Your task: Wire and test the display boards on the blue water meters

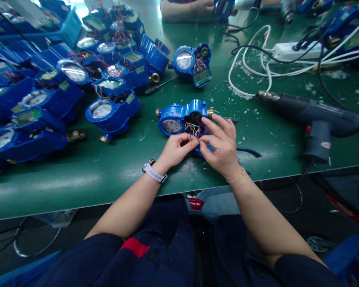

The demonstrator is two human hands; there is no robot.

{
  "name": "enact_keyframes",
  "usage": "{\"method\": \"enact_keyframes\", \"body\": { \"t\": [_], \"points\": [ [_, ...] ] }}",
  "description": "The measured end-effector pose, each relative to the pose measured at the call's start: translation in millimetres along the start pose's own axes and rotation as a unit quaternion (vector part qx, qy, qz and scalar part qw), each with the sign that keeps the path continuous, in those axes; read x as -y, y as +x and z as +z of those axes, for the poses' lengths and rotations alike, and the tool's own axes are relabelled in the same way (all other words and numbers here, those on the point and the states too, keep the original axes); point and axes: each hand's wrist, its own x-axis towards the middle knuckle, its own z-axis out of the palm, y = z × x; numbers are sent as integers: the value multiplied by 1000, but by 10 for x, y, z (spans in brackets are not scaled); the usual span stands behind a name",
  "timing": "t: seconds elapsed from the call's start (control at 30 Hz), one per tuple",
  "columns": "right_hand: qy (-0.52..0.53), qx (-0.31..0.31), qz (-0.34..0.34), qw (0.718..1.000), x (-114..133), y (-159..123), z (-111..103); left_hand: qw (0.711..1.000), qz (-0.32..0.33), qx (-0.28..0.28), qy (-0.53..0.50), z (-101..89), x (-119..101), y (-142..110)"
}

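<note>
A blue water meter (194, 107) with brass pipe ends and a round white dial lies before me on the green table. Its housing is uncovered, and thin coloured wires (193, 128) spill out toward me. My left hand (179, 148), with a watch at the wrist, pinches the wires at the meter's near edge. Close against it, my right hand (219, 145) pinches the same wires between thumb and forefinger, its other fingers raised over the meter's right side. Both hands partly cover the near part of the meter. Exactly which wire each one holds is too small to tell.
Many blue meters (113, 111) crowd the left side. Another open meter (191, 63) and a screwdriver (160, 85) lie beyond mine. At right are a heat gun (314, 115), white cable (242, 63) and a power strip (299, 51). Another person's arm (182, 10) rests across the table.
</note>
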Motion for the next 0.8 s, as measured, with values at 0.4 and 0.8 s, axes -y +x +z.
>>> {"method": "enact_keyframes", "body": {
  "t": [0.4,0.8],
  "points": [
    [33,6,38,999,12,-24,-35,1000,-21,-2,-21,-1,-2,-1],
    [19,4,21,1000,11,-5,-14,999,-22,6,-27,-6,13,3]
  ]
}}
